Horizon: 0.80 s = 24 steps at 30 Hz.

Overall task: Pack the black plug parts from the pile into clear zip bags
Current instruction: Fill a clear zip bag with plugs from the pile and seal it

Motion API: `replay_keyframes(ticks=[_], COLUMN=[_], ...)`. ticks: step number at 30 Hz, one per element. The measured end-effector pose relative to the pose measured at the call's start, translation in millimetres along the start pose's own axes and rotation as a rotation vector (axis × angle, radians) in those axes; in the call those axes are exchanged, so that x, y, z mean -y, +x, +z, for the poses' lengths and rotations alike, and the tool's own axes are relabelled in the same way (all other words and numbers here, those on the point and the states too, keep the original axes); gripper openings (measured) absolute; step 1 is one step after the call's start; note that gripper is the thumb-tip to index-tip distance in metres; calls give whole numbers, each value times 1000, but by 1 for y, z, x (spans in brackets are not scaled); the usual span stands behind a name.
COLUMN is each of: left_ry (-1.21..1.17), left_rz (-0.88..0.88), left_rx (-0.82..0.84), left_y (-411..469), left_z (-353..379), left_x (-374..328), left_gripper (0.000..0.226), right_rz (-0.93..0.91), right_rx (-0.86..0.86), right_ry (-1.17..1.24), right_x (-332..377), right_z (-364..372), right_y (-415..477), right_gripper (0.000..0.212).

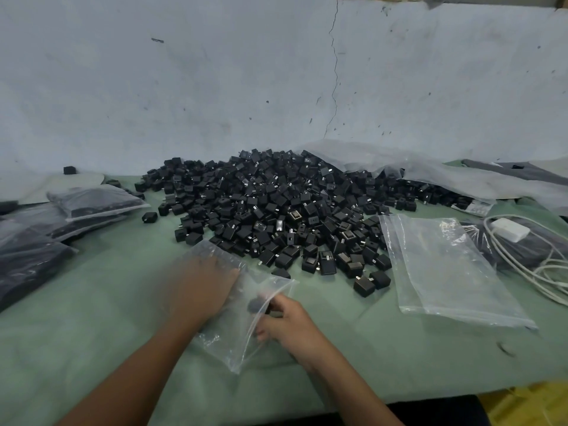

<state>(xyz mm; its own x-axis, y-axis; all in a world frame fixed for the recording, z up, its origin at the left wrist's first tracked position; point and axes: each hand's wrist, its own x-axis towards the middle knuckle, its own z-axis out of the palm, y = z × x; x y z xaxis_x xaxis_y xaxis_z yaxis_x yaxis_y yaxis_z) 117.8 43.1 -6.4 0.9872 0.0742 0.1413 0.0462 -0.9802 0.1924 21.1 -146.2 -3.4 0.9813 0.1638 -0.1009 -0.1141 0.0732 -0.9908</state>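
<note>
Head view. The bag (227,339) lay on the green cloth (92,333) near the table's front edge, between the two hands and just short of the pile (276,210).

The left hand (199,290) lay flat on the bag's far end, with its fingers looking straight. It was motion-blurred, so the finer grip could not be read. The right hand (289,324) sat at the bag's right edge with its fingers curled, pinching a dark part (257,305) that showed through the plastic. Whether it held one part or more could not be told.

Materials:
- The bag was thin clear film, creased and glossy, and lay slack.
- The pile was a broad low mound of small black blocky pieces, matt, some showing metal prongs or an open face. Its near edge thinned out into loose single pieces.
- A spare bag (445,265), flat and clear, lay right of the pile, touching its edge.
- Packed bags (92,201), dark with contents, were stacked at the left.
- A large crumpled clear sheet (430,170) lay behind the pile at the right, against the wall (184,72), which was pale, scuffed and cracked.
- At the far right lay a white cable (528,265) in loose loops, with a white adapter (510,229).
</note>
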Motion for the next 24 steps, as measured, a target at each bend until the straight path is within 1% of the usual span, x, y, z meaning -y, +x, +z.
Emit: replay_keyframes(ticks=[2,4,7,8,10,13,14,16,18,22,23,24], left_ry=[0,6,13,10,6,4,2,-5,-1,9,12,15], left_rz=[0,4,7,6,4,5,5,4,5,9,7,7], left_rx=[-1,-4,-1,-2,-9,-4,-4,-7,-1,-12,-11,-8], left_y=[0,0,0,0,0,1,0,1,1,1,1,1], left_z=[0,1,1,1,1,2,3,3,4,3,3,3], left_x=[0,0,-1,-1,0,1,0,1,1,1,1,1], left_gripper=[74,74,74,75,75,75,75,75,76,74,74,74], right_rz=[29,47,70,60,27,40,48,73,101,-23,-47,-55], right_rx=[-45,-177,-391,-416,-417,-483,-498,-498,-464,-370,-348,-323], right_ry=[89,78,-92,-127,-216,-468,-504,-494,-509,-734,-773,-762], right_x=[-4,-7,-6,-4,-2,-5,-7,-11,-11,-10,-10,-9], right_z=[12,21,32,36,40,38,35,32,33,36,37,36], right_y=[14,26,40,42,45,45,45,48,49,50,50,51], right_gripper=[19,12,13,11,15,12,11,9,14,32,31,28])
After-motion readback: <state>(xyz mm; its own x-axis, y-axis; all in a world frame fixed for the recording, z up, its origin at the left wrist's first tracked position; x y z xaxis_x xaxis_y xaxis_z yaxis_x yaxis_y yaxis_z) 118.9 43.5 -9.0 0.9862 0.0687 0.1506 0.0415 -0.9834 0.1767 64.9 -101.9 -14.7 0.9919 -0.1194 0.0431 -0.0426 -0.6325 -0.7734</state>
